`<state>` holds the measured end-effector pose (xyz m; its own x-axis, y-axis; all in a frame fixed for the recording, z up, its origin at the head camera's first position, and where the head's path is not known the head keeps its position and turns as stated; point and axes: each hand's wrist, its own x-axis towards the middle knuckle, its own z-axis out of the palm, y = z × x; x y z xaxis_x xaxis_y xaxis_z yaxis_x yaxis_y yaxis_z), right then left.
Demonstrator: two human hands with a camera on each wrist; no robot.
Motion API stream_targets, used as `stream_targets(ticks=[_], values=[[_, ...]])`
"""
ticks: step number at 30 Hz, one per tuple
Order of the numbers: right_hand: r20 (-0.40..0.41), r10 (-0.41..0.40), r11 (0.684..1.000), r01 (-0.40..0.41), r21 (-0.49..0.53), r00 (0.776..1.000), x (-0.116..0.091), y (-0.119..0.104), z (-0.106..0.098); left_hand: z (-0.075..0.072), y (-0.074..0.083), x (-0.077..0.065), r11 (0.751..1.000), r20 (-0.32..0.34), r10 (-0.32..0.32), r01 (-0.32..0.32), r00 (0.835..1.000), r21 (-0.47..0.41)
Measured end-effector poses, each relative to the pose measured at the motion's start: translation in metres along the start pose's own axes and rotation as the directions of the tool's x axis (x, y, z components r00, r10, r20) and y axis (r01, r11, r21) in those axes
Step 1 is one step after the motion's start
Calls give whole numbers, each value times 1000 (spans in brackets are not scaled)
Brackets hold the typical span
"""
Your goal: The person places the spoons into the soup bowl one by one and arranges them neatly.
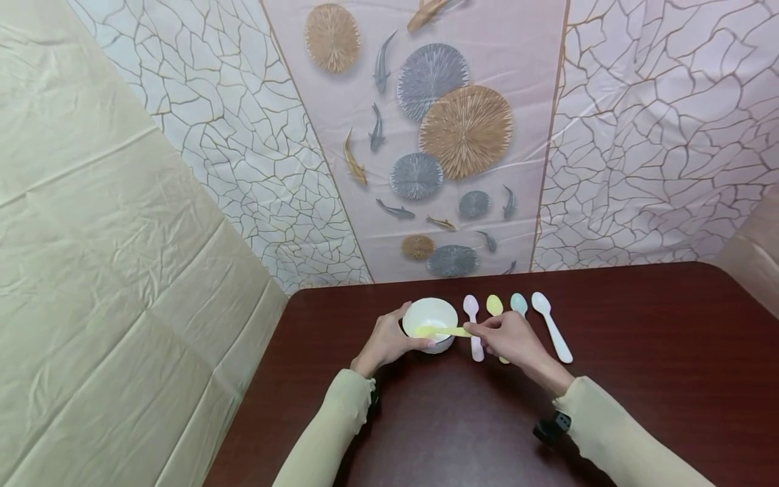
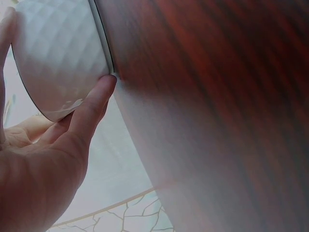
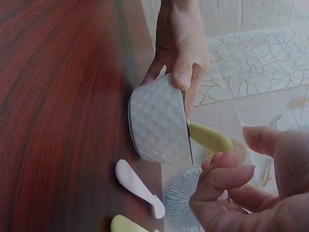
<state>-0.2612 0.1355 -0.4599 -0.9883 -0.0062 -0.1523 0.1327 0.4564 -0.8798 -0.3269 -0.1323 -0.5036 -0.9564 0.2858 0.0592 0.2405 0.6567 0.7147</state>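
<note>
My left hand (image 1: 392, 336) grips a white bowl (image 1: 431, 312) with a diamond-patterned outside, thumb at the rim and fingers round the far side. A yellow spoon (image 1: 450, 331) lies in the bowl, its handle sticking out over the right rim. At the end of that handle is my right hand (image 1: 511, 337). In the right wrist view, the thumb (image 3: 260, 139) stands apart from the handle, and the bent fingers (image 3: 224, 176) are right beside its tip.
To the right of the bowl, a pink spoon (image 1: 471, 308), another yellow spoon (image 1: 495, 306), a pale blue spoon (image 1: 518, 304) and a white spoon (image 1: 554, 331) lie in a row on the dark red-brown table (image 1: 450, 419). Patterned cloth (image 1: 456, 223) hangs behind the table.
</note>
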Motion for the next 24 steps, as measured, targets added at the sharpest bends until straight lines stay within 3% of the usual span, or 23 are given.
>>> stream_targets(ticks=[24], values=[[-26, -23, 1000, 24, 17, 999, -16, 12, -33, 2, -2, 1, 1000, -6, 21, -21, 1000, 10]])
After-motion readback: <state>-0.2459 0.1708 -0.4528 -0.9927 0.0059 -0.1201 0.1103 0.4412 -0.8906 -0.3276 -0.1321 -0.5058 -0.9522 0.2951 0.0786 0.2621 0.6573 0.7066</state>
